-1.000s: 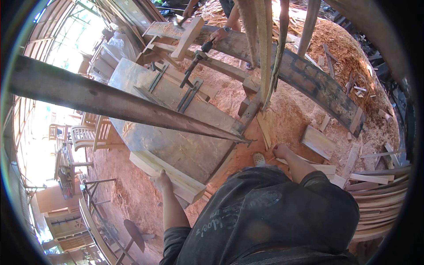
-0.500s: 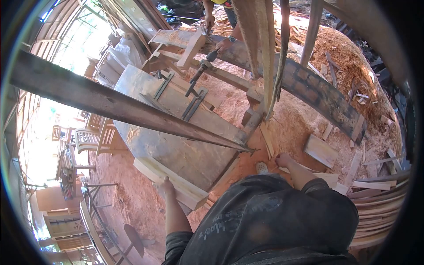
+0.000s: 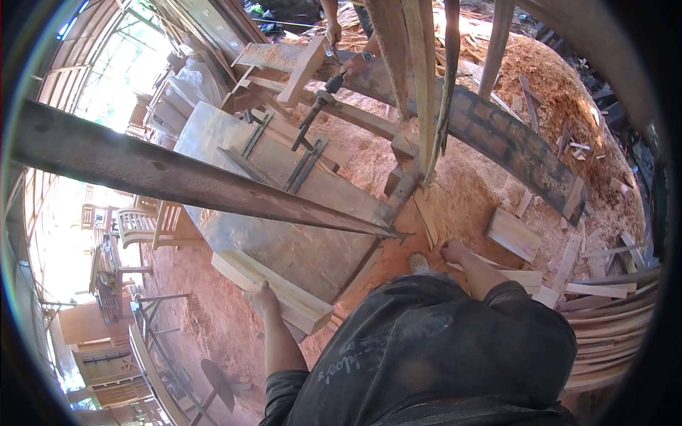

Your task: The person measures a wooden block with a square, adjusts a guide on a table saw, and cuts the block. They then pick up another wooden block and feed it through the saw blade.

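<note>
A pale, thick wooden block point(image 3: 284, 284) lies along the near left edge of a flat worktable point(image 3: 284, 252). My left hand point(image 3: 264, 301) grips its outer side, thumb toward the top and the other fingers mostly hidden. On the other side of my body, my right hand point(image 3: 453, 251) hangs low with curled fingers, close to pale wood offcuts point(image 3: 522, 278). Whether anything is inside that hand cannot be made out. Metal guide bars point(image 3: 307, 165) are fixed on the table's far part.
A long dark beam point(image 3: 177, 174) slants across the view above the table. Upright wooden posts point(image 3: 426, 85) stand ahead. Another person's hand point(image 3: 354, 65) works at the far bench by a chair-leg-like wood piece point(image 3: 302, 71). Sawdust point(image 3: 547, 92) and stacked curved slats point(image 3: 611, 334) lie right.
The view has shifted slightly, so the scene sits a little left and higher. My left hand stays on the block; my right hand remains low with curled fingers. The other person's hand moved slightly.
</note>
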A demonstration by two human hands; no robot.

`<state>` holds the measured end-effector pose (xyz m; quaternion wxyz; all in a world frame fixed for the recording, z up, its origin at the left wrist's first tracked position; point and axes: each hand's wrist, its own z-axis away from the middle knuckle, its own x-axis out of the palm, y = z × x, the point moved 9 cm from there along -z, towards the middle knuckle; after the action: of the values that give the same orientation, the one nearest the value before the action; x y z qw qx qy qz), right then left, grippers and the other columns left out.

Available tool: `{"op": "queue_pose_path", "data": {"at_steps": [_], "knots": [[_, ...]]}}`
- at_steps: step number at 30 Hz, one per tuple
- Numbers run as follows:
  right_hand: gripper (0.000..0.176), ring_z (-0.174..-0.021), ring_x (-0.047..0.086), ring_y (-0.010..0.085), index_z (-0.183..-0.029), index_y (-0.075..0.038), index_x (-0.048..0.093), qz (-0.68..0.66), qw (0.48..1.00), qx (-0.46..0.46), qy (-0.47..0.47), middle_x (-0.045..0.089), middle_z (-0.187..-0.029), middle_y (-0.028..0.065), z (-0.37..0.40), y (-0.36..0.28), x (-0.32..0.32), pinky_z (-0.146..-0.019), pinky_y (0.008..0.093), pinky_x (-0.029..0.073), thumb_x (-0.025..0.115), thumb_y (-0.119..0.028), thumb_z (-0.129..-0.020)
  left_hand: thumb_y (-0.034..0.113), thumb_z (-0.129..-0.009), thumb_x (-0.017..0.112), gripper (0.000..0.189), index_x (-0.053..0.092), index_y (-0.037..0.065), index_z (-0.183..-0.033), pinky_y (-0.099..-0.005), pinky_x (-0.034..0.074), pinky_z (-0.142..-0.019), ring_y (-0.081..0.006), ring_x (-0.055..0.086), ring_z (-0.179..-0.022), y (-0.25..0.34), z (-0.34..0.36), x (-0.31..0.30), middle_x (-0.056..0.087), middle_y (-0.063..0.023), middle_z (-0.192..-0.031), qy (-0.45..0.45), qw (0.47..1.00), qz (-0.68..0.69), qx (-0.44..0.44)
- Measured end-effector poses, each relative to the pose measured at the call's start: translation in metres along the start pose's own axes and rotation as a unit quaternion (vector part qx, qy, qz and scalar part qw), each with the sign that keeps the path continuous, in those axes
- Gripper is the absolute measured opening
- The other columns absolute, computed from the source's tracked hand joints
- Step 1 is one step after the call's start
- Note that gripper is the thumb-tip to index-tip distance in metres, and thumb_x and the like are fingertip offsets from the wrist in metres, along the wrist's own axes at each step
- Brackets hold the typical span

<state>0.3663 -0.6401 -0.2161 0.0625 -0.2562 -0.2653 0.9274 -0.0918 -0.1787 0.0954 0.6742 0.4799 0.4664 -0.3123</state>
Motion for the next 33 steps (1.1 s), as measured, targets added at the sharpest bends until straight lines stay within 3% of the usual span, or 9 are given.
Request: {"op": "queue_pose_path", "data": {"at_steps": [6, 14, 18, 23, 33], "knots": [[0.029, -0.077, 0.077, 0.0238, -0.106, 0.001, 0.078, -0.014, 1.000, -0.012, 0.012, 0.079, -0.087, 0.0148, -0.005, 0.002, 0.003, -0.073, 0.0375, 0.061, 0.067, -0.023, -0.095, 0.040, -0.086, 0.076, 0.107, 0.020, -0.009, -0.163, -0.0494, 0.049, -0.111, -0.0445, 0.061, -0.132, -0.002, -0.002, 0.002, 0.057, -0.0339, -0.146, -0.006, 1.000, 0.014, -0.001], [0.030, -0.081, 0.078, 0.0235, -0.109, 0.000, 0.078, -0.012, 1.000, 0.000, 0.005, 0.079, -0.088, 0.0147, 0.001, -0.004, 0.000, -0.076, 0.0381, 0.060, 0.067, -0.023, -0.095, 0.039, -0.085, 0.075, 0.107, 0.020, -0.009, -0.163, -0.0497, 0.050, -0.110, -0.0455, 0.063, -0.129, 0.007, 0.011, -0.007, 0.059, -0.0338, -0.145, -0.002, 1.000, 0.006, -0.004], [0.030, -0.083, 0.078, 0.0238, -0.110, 0.000, 0.078, 0.001, 1.000, -0.001, 0.001, 0.079, -0.089, 0.0142, -0.003, -0.001, 0.003, -0.079, 0.0384, 0.060, 0.067, -0.024, -0.095, 0.040, -0.086, 0.073, 0.106, 0.019, -0.008, -0.164, -0.0482, 0.046, -0.115, -0.0442, 0.058, -0.136, 0.012, 0.018, -0.009, 0.051, -0.0341, -0.152, -0.031, 0.999, 0.029, -0.015], [0.029, -0.083, 0.078, 0.0247, -0.107, 0.001, 0.078, 0.007, 1.000, -0.017, 0.013, 0.079, -0.087, 0.0153, -0.002, -0.001, 0.005, -0.078, 0.0388, 0.060, 0.067, -0.022, -0.094, 0.040, -0.086, 0.076, 0.108, 0.020, -0.008, -0.163, -0.0499, 0.049, -0.110, -0.0460, 0.062, -0.130, -0.004, -0.004, 0.003, 0.058, -0.0343, -0.145, 0.001, 1.000, 0.004, -0.003], [0.028, -0.078, 0.077, 0.0241, -0.105, 0.002, 0.078, -0.049, 0.999, 0.006, -0.006, 0.079, -0.086, 0.0157, 0.004, 0.002, 0.006, -0.074, 0.0395, 0.060, 0.066, -0.021, -0.094, 0.041, -0.086, 0.077, 0.109, 0.019, -0.008, -0.164, -0.0493, 0.047, -0.113, -0.0454, 0.059, -0.133, -0.005, -0.006, 0.004, 0.055, -0.0340, -0.148, -0.002, 1.000, 0.014, -0.002]]}}
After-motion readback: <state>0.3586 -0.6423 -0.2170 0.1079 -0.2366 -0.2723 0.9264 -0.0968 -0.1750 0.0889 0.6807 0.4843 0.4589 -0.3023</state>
